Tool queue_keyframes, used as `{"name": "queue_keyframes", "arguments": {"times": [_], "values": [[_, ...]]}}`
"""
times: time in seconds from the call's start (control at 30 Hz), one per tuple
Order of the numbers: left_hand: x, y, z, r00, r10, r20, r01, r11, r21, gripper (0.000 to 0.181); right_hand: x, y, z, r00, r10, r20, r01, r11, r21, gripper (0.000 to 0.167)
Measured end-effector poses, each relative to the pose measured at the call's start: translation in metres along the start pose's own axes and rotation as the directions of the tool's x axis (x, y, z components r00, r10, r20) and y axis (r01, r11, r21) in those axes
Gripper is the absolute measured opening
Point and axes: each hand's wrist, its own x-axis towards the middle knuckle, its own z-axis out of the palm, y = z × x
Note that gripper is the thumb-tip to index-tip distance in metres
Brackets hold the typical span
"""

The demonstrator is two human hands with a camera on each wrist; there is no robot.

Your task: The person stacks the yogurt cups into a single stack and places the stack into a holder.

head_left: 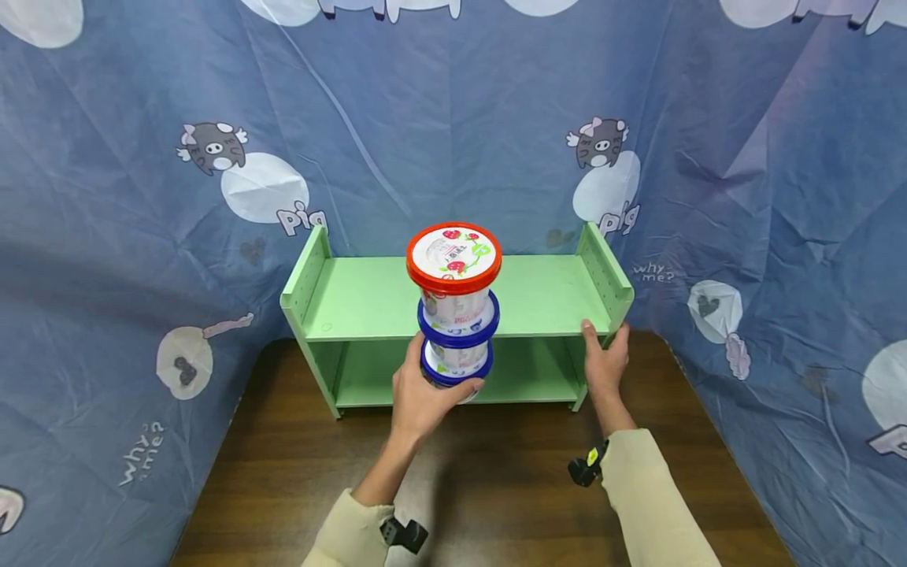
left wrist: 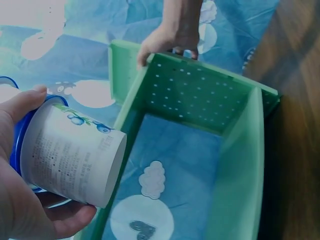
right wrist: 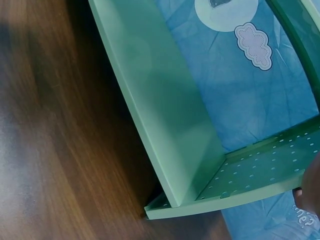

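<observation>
In the head view, my left hand (head_left: 423, 398) grips the lowest of three stacked plastic tubs, fingers and thumb round its sides. The top tub (head_left: 453, 258) has a red lid with strawberries; the two under it, a middle tub (head_left: 459, 313) and a bottom tub (head_left: 457, 358), have blue lids. This stack is in front of a light green two-tier shelf (head_left: 361, 299). The left wrist view shows the bottom tub's printed white side (left wrist: 75, 150) tilted. My right hand (head_left: 605, 362) holds the shelf's right side panel (head_left: 605, 272) near its front edge.
The shelf stands on a brown wooden table (head_left: 510, 472). Its lower tier (head_left: 524, 382) lies beneath the upper board. A blue cloth (head_left: 453, 118) with pig pictures hangs behind and at both sides. The right panel has rows of small holes (left wrist: 195, 92).
</observation>
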Motion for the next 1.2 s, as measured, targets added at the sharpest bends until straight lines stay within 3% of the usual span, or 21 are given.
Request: {"name": "queue_keyframes", "arguments": {"times": [0.4,0.7,1.2], "values": [[0.026,0.020,0.001,0.999,-0.014,0.030,0.013,0.999,0.030,0.093,0.001,0.001,-0.001,1.000,0.005,-0.011,-0.005,1.000,-0.008,0.061],[0.044,0.027,0.001,0.998,-0.054,0.033,0.052,0.998,0.041,0.094,0.000,0.001,0.001,1.000,0.013,-0.010,-0.013,1.000,-0.010,0.060],[0.079,0.039,0.004,0.999,-0.048,0.023,0.046,0.998,0.048,0.093,0.000,0.001,0.002,1.000,0.019,-0.021,-0.019,1.000,-0.001,0.062]]}}
